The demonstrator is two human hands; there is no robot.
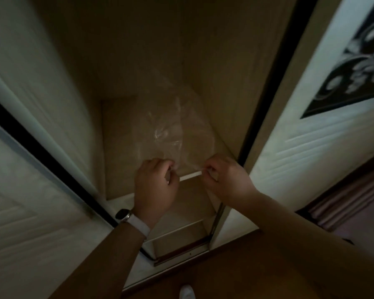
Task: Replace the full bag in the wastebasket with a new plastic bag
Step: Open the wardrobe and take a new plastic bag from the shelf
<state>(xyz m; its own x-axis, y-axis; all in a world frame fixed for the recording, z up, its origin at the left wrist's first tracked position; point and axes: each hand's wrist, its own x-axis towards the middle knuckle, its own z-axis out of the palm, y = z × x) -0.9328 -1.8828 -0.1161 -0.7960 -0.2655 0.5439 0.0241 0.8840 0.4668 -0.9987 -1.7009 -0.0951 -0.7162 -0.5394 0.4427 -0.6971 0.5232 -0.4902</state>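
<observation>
Pinching plastic bag (171,130) edge, left hand (154,184), right hand (227,180), wardrobe (138,61) behind

The upper shelf (119,152) of the cupboard before me is a pale beige board running back to the rear wall in dim light. Below it a lower shelf (177,234) shows a light front edge. The clear bag (171,130) I hold spreads over the upper shelf; whether it touches the board I cannot tell. On the brown floor (246,272) sits something white (187,291), cut off at the bottom of my view
</observation>
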